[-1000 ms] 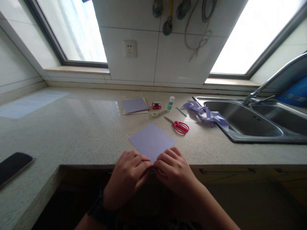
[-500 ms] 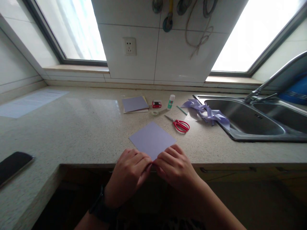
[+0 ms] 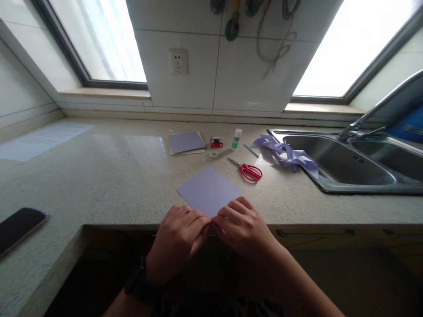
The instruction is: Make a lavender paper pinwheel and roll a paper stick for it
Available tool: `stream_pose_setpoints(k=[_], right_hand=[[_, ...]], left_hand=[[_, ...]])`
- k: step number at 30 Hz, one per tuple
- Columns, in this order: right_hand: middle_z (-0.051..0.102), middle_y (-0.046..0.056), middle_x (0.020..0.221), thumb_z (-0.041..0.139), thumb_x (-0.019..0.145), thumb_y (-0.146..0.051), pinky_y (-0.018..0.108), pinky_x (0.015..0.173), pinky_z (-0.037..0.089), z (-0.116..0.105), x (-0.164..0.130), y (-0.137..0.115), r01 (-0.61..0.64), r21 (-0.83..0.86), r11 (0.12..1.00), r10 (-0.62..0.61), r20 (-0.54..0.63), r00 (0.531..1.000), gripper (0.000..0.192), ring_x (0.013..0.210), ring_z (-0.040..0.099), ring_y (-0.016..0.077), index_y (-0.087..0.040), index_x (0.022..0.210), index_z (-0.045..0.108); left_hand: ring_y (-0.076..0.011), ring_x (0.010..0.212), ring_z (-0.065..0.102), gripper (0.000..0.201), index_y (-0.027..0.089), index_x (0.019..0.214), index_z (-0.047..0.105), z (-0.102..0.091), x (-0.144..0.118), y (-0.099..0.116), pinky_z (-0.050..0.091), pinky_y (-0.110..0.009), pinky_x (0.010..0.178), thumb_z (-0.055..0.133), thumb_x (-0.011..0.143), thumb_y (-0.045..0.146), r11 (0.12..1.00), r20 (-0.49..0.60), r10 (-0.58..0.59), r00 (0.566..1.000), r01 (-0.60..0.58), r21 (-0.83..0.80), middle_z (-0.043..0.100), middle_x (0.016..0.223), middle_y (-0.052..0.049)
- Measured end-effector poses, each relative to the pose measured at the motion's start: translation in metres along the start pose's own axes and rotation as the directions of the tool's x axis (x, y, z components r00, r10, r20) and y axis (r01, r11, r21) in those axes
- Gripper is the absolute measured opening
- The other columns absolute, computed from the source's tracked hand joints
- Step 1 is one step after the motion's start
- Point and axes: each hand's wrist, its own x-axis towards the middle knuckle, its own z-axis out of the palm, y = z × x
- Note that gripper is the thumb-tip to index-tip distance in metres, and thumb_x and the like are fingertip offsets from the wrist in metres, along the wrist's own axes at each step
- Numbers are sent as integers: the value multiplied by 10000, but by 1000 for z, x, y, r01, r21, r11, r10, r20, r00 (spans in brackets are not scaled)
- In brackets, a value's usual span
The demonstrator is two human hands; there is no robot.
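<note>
Speckled stone counter [image 3: 109,176], wide, with a steel sink [image 3: 333,169] set in at the right. On the counter near its front edge lies a lilac paper square [image 3: 209,190], turned like a diamond, flat, its near corner pointing at the person. Both hands sit at that near corner, side by side and touching at the fingertips. Left hand [image 3: 176,240]: fingers curled, thumb and forefinger pinched together on the corner from the left; dark watch strap on the wrist. Right hand [image 3: 243,226]: fingers bent and closed, tips pressed on the right-hand near edge of the sheet, pinching the same corner. Whether the corner is lifted off the stone cannot be told; the fingers hide it. Beyond the sheet, well apart from the hands: red-handled scissors [image 3: 248,170], a heap of lilac paper strips [image 3: 287,154] at the sink's rim, a small stack of paper [image 3: 186,142], a glue stick [image 3: 236,139] standing upright. Dark phone [image 3: 18,225] far left. Against the frames before: sheet and hands in the same place, grip unchanged; only the view has dipped slightly.
</note>
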Motion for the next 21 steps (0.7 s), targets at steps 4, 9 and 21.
stream_pose_setpoints(k=[4,9,21], right_hand=[[691,4,801,625,953,-193,364,742,384,-2,-1,1,6,9,1000,-6,15,1000,78,751,552,174,-219,950,698],[690,10,809,624,966,-217,365,738,383,-3,0,1,13,-11,1000,-13,27,1000,72,757,554,179,-219,952,695],[671,7,783,597,977,-163,379,724,366,-1,-4,-4,57,-44,997,-54,54,997,140,725,527,176,-210,861,661]], left_hand=[[-239,879,605,86,195,1012,650,1,0,2,418,-422,785,587,973,151,1000,3,-18,1000,18,5,715,953,-31],[-241,897,610,86,195,1023,646,1,0,4,419,-439,828,597,966,152,999,9,-37,999,37,29,712,969,-34],[-230,931,629,101,178,1041,651,-2,-6,3,437,-418,840,575,988,138,999,-44,40,998,-39,22,727,1005,-35]])
